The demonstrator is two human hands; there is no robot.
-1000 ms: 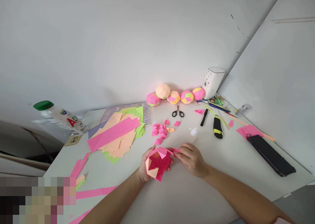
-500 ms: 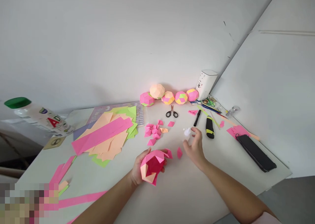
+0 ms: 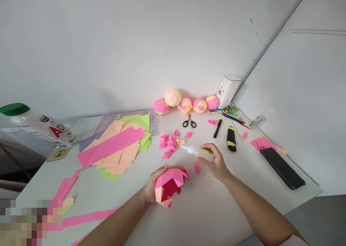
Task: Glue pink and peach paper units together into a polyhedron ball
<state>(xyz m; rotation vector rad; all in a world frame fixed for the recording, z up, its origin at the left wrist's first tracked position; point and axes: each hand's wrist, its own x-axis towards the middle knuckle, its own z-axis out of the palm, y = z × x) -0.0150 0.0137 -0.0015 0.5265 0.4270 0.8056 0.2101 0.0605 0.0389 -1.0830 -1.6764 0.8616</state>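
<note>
At the left of my counter lie the sheets of coloured paper, apart from the work. Next come my left fingers, which are curled around the pink paper shell; it is above the near part of the counter, with its opening toward me. I think this grip should be gentle, because thin paper walls can be dented, and the loose flap at the right edge is better left free. Beyond the shell, the small folded pieces sit in a pile. To the right of them, my right fingers are closed on a bottle, tilted on its side with the nozzle pointing left. I cannot tell if its tip is covered. In my judgement it is good to squeeze softly and aim the tip away from the pile, so that no drop falls there. Just below the bottle is one single pink piece; I should be careful not to push it with my thumb.
</note>
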